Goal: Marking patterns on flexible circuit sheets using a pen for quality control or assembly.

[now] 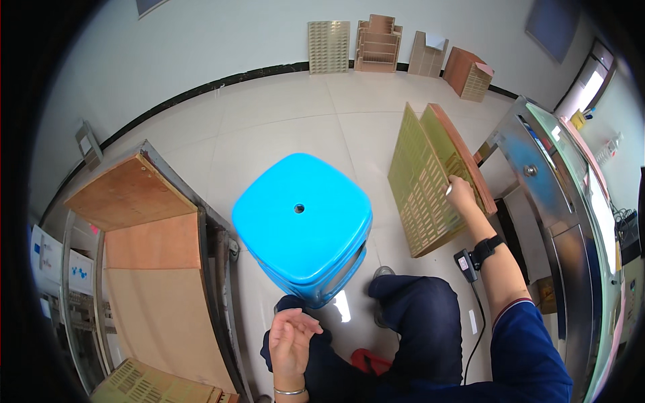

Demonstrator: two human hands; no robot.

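My right hand point(461, 196) grips the upper edge of a yellow-green slotted panel point(420, 181), which looks like a circuit board sheet. The panel stands tilted on the floor, swung away from a stack of copper-edged panels point(463, 158) beside the metal desk. Its rows of cut-outs face left. Over my lap, my left hand point(291, 341) is held up with loosely bent fingers and nothing in it. A bright blue plastic stool point(302, 228) stands in front of my knees, with a bare top.
To the left, a metal-framed rack point(161, 289) holds brown boards, with more slotted panels point(151, 386) at its near end. A glass-topped desk point(564, 195) borders the right side. Several panel stacks point(379, 47) lean along the far wall. Something red point(369, 361) lies below my legs.
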